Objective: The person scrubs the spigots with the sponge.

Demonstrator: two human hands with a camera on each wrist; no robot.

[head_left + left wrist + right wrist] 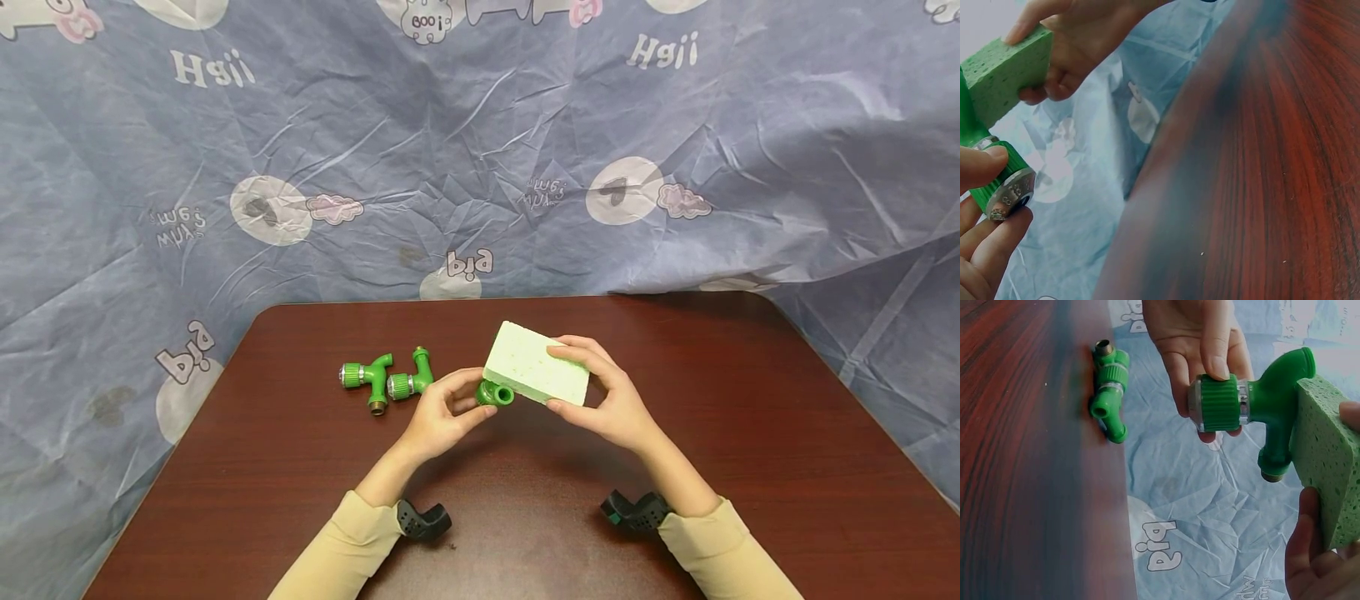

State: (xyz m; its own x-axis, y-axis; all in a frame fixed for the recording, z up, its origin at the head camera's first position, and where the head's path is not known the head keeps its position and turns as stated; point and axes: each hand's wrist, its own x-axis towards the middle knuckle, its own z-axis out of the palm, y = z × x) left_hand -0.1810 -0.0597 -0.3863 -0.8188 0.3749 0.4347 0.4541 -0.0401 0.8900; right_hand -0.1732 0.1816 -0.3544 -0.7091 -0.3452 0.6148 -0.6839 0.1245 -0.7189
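My left hand (441, 417) pinches a green faucet (1275, 394) by its ribbed knob (1219, 403), thumb on one side and fingers on the other. In the right wrist view its spout and threaded inlet show clear of the hand. A light green sponge (534, 360) is held in my right hand (618, 404), thumb along the lower edge and fingers over the top. One face of the sponge meets the faucet's body in the right wrist view. From the head view the sponge covers part of the faucet.
Two more green faucets, one (367, 377) farther left and one (412, 379) nearer the left hand, lie on the dark red-brown table (712, 500). A blue printed cloth (420, 150) hangs behind the table's far edge. Both wrists wear black straps.
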